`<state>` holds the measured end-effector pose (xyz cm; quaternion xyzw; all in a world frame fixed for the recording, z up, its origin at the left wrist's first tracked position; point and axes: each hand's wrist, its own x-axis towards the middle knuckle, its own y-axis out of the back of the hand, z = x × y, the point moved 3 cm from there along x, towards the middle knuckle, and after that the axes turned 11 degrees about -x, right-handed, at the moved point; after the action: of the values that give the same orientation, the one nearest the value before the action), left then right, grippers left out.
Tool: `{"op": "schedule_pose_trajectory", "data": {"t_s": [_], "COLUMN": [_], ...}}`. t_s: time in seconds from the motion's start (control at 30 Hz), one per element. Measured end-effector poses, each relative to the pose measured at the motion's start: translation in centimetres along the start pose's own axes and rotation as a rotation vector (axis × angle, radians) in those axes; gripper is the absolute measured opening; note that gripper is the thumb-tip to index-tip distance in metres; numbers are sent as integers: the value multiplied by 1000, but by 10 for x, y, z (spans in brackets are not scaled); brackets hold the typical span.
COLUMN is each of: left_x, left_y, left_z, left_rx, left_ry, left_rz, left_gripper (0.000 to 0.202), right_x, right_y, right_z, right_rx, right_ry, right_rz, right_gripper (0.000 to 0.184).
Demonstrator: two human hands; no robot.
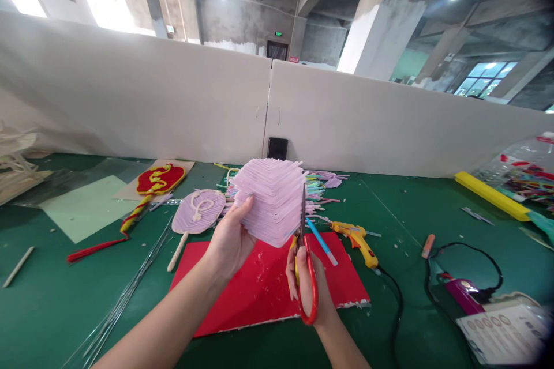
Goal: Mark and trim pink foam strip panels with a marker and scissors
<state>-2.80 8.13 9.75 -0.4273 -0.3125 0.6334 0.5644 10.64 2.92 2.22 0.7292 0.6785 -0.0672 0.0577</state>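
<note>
Bare forearms stretch forward over a red board, the left hand pinching a raised, ribbed lilac sheet and the right hand gripping red-handled scissors, blades upright at the sheet's right edge. Edge trimming seems the step in hand; the next cut would call for a steady sheet and the left hand clear of the blades.

the green tabletop is dotted with small scraps. at its left, a pale stick, a pale green sheet and a bundle of thin wires are laid; a red board is set in the middle, flanked by a lilac fan and a yellow glue gun.
</note>
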Motion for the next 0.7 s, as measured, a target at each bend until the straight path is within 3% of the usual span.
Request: {"op": "schedule_pose_trajectory", "data": {"t_s": [0.37,0.7], "left_x": [-1,-1], "left_y": [-1,1], "left_z": [0,1], "left_rx": [74,94], "left_ry": [81,42], "left_rz": [-31,-20], "left_gripper": [20,28], "right_x": [4,4], "right_y": [5,4], "right_z": [1,0], "right_rx": [-19,-53], "right_ry": [58,68], "right_rz": [-17,-21], "right_gripper": [65,67]}}
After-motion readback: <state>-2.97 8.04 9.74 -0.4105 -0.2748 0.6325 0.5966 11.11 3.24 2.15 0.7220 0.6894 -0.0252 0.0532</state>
